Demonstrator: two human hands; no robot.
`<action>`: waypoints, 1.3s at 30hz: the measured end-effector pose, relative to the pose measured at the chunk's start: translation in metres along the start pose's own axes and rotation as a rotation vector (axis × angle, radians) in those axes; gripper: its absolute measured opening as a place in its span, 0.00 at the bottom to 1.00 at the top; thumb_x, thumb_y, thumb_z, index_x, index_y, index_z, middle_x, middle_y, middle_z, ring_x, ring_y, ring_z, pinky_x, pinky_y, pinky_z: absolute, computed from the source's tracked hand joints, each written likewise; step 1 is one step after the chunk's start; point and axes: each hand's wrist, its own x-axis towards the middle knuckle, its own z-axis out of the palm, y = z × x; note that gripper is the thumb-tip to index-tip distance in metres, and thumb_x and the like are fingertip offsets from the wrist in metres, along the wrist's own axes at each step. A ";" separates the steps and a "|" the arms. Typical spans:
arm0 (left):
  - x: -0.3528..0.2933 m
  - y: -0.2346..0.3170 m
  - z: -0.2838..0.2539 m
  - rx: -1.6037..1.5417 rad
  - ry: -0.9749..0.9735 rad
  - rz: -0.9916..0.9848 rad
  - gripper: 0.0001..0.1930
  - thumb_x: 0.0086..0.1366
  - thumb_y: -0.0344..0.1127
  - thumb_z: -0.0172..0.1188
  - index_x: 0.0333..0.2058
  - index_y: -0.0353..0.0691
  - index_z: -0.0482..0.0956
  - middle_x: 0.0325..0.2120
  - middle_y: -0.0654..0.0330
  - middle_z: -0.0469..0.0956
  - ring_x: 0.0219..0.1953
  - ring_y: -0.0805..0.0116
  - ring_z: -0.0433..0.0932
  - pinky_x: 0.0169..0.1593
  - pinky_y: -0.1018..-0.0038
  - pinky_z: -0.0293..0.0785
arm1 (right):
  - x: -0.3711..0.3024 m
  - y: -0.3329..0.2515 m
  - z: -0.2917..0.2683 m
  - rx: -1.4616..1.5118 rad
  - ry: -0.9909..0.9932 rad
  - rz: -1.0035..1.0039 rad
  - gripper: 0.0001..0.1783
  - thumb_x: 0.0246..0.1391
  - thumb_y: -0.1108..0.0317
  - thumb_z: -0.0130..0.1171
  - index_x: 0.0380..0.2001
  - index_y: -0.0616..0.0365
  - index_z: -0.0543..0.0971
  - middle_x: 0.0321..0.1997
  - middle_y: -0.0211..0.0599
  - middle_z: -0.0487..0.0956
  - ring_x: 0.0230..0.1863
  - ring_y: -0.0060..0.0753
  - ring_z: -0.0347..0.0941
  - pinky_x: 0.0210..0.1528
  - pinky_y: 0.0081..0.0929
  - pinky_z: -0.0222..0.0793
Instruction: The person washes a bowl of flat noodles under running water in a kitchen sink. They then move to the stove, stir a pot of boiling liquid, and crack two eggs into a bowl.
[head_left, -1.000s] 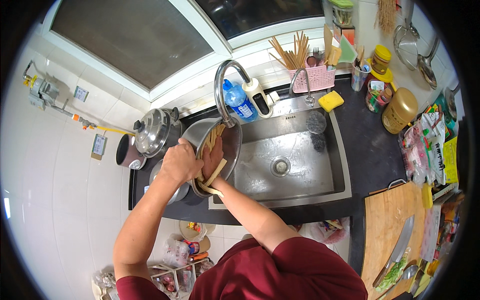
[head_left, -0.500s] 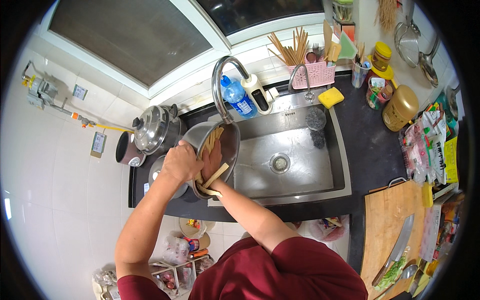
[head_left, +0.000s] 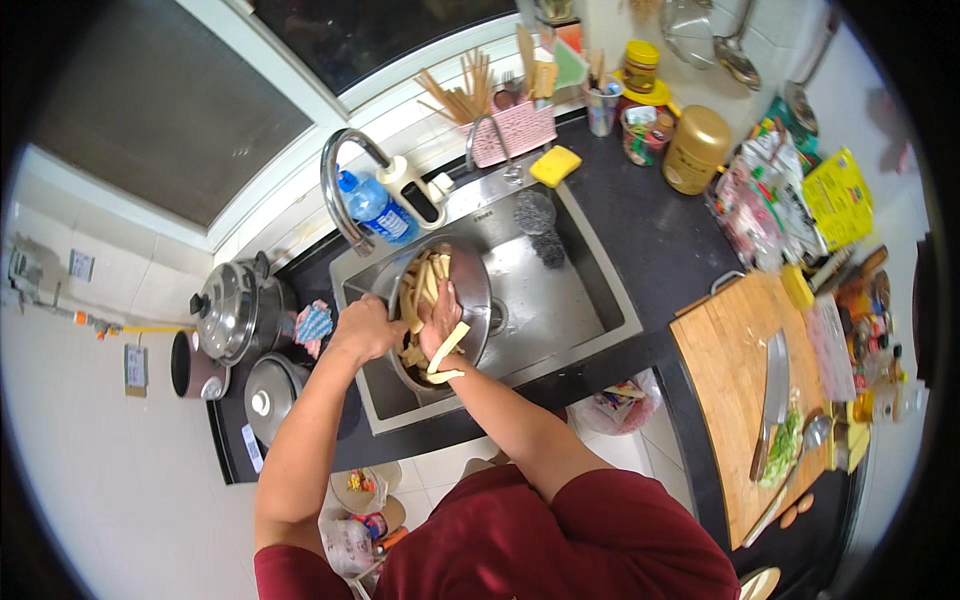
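A round stainless steel bowl (head_left: 476, 272) is over the left part of the sink (head_left: 575, 345), its mouth facing up toward me. Pale yellow food strips (head_left: 412, 290), maybe bean curd, lie inside. My left hand (head_left: 364, 328) is closed on the bowl's near-left rim. Inside the bowl, my right hand (head_left: 440, 318) rests against the strips with its fingers stretched out; some fingertips are hard to make out. A few strips hang over my right wrist. Just beyond the bowl arches the chrome faucet (head_left: 333, 180), and no running water shows.
Left of the sink stand a lidded steel pot (head_left: 236, 310) and a smaller lidded pot (head_left: 272, 395). A yellow sponge (head_left: 555, 166) sits behind the sink. On the right, a cutting board (head_left: 720, 350) carries a knife (head_left: 776, 375) and chopped greens (head_left: 783, 450).
The bowl and both hands have moved right, from the sink's left edge to over the basin. The bowl is less tilted, showing more strips. The whole view has shifted.
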 end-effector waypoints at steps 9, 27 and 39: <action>0.006 -0.077 0.028 -0.833 -0.146 0.017 0.24 0.51 0.35 0.61 0.41 0.18 0.72 0.32 0.48 0.78 0.27 0.63 0.81 0.26 0.74 0.79 | -0.008 -0.048 -0.035 -0.453 -0.074 0.093 0.41 0.56 0.47 0.51 0.65 0.61 0.56 0.69 0.49 0.55 0.63 0.57 0.56 0.62 0.49 0.55; 0.050 0.155 0.150 -1.480 -0.666 0.283 0.22 0.56 0.26 0.48 0.50 0.22 0.67 0.44 0.43 0.75 0.42 0.48 0.80 0.45 0.57 0.82 | 0.017 -0.090 -0.356 -0.822 0.361 -0.154 0.09 0.52 0.70 0.49 0.32 0.61 0.78 0.33 0.55 0.80 0.39 0.55 0.76 0.44 0.46 0.72; 0.110 0.259 0.196 -1.668 -0.662 0.186 0.18 0.59 0.29 0.50 0.48 0.28 0.69 0.40 0.45 0.78 0.39 0.51 0.81 0.41 0.57 0.83 | 0.017 -0.076 -0.450 -0.717 0.479 -0.106 0.04 0.53 0.71 0.53 0.31 0.61 0.73 0.27 0.54 0.78 0.33 0.58 0.76 0.35 0.48 0.71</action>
